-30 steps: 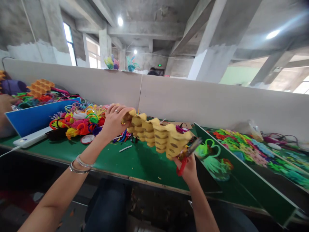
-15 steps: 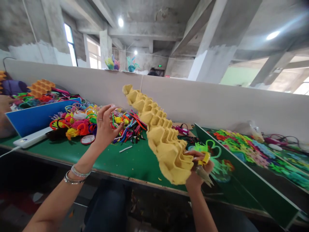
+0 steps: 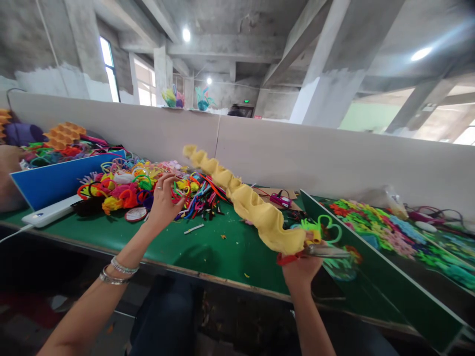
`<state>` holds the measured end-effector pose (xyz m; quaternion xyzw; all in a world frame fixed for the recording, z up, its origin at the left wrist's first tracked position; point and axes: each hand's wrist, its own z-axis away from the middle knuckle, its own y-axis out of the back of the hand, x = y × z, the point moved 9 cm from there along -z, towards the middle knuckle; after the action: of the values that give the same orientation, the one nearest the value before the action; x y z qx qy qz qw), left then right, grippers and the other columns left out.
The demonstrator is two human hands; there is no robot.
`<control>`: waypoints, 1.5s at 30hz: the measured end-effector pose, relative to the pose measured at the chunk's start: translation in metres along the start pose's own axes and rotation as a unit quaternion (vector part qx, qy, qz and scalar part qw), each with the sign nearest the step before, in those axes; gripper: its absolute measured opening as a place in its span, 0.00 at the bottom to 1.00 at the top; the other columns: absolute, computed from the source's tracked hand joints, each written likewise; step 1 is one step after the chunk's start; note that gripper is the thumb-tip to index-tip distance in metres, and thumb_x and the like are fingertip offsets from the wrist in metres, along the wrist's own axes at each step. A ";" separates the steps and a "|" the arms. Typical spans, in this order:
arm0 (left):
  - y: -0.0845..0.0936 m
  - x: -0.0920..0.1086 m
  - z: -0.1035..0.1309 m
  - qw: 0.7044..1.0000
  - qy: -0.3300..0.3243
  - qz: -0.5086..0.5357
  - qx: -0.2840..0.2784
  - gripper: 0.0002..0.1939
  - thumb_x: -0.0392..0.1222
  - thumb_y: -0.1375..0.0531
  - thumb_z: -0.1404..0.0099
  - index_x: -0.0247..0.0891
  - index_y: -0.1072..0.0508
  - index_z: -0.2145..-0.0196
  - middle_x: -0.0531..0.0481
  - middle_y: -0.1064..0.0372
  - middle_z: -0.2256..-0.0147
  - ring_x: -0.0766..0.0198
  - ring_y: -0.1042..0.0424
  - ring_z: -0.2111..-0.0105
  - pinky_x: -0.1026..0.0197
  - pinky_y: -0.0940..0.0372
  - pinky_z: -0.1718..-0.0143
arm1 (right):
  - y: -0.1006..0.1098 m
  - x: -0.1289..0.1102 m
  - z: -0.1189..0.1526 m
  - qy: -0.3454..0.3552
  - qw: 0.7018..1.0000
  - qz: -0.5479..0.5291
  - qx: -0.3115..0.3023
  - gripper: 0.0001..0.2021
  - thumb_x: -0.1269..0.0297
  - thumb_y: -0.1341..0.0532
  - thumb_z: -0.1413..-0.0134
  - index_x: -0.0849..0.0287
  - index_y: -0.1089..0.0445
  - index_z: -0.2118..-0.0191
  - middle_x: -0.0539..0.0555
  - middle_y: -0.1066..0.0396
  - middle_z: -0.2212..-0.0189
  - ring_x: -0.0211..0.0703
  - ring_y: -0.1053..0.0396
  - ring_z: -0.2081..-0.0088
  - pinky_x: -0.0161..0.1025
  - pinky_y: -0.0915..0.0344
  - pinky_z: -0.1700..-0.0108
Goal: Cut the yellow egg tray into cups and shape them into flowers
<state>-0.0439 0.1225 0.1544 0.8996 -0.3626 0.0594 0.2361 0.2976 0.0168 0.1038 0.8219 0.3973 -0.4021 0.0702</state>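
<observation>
Right hand (image 3: 304,269) grips the yellow moulded tray (image 3: 258,207) and scissors (image 3: 328,252); left hand (image 3: 165,205), grip open, hangs above the worktop (image 3: 230,257)

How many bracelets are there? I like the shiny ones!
2, both on the wrist of the left hand: a sparkly bracelet nearer the hand and a silver bracelet farther from it. More could be hidden.

We've got a wavy-edged yellow tray (image 3: 245,197) aloft, edge-on, slanting up toward far left; at its near end we spot scissors (image 3: 326,251), blurred blades pointing right.
</observation>
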 end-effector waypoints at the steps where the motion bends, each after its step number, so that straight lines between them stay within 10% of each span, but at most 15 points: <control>1: -0.002 0.000 0.001 1.000 0.000 0.000 -0.009 0.21 0.35 0.43 0.46 0.37 0.43 0.54 0.40 0.44 0.52 0.55 0.45 0.48 0.49 0.46 0.48 | 0.002 -0.002 0.000 0.013 1.000 -0.002 0.013 0.19 0.68 0.36 0.69 0.54 0.49 0.72 0.48 0.36 0.68 0.36 0.36 0.69 0.37 0.37 0.67; 14: -0.095 -0.012 0.075 0.908 -0.031 -0.070 -0.411 0.13 0.49 0.46 0.42 0.42 0.28 0.63 0.46 0.29 0.63 0.55 0.32 0.61 0.54 0.41 0.59 | 0.030 0.007 -0.007 0.017 0.993 0.010 0.116 0.21 0.62 0.31 0.71 0.58 0.38 0.67 0.51 0.31 0.68 0.48 0.32 0.63 0.52 0.32 0.61; 22: -0.106 -0.030 0.066 0.898 -0.036 -0.163 -0.406 0.11 0.36 0.48 0.41 0.37 0.27 0.64 0.40 0.28 0.64 0.49 0.32 0.59 0.51 0.41 0.59 | 0.027 0.013 -0.007 0.001 0.994 -0.027 0.102 0.18 0.66 0.32 0.71 0.57 0.39 0.70 0.45 0.36 0.73 0.40 0.33 0.68 0.53 0.37 0.54; 31: -0.079 -0.020 0.087 0.934 -0.025 -0.070 -0.349 0.20 0.48 0.54 0.36 0.39 0.33 0.52 0.44 0.33 0.52 0.57 0.34 0.53 0.54 0.40 0.52 | 0.030 0.017 -0.007 0.018 0.994 -0.025 0.108 0.19 0.65 0.32 0.70 0.56 0.41 0.69 0.44 0.37 0.72 0.37 0.34 0.68 0.47 0.36 0.55; 38: -0.078 -0.013 0.126 0.908 -0.022 0.010 -0.419 0.26 0.52 0.54 0.37 0.38 0.42 0.45 0.43 0.43 0.45 0.59 0.46 0.43 0.54 0.49 0.44 | 0.028 0.017 -0.005 0.020 0.993 -0.038 0.110 0.22 0.64 0.32 0.69 0.56 0.39 0.64 0.47 0.34 0.68 0.42 0.33 0.66 0.50 0.34 0.57; 45: -0.074 0.048 0.146 0.876 -0.058 0.088 -0.470 0.28 0.53 0.55 0.37 0.42 0.51 0.41 0.45 0.52 0.41 0.59 0.54 0.40 0.52 0.54 0.41 | 0.027 0.020 -0.006 0.018 0.992 -0.067 0.103 0.19 0.70 0.32 0.70 0.56 0.41 0.70 0.42 0.40 0.73 0.35 0.36 0.69 0.44 0.35 0.56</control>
<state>0.0315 0.0703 0.0106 0.6486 -0.4385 -0.1503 0.6037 0.3274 0.0130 0.0877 0.8036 0.4090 -0.4295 -0.0488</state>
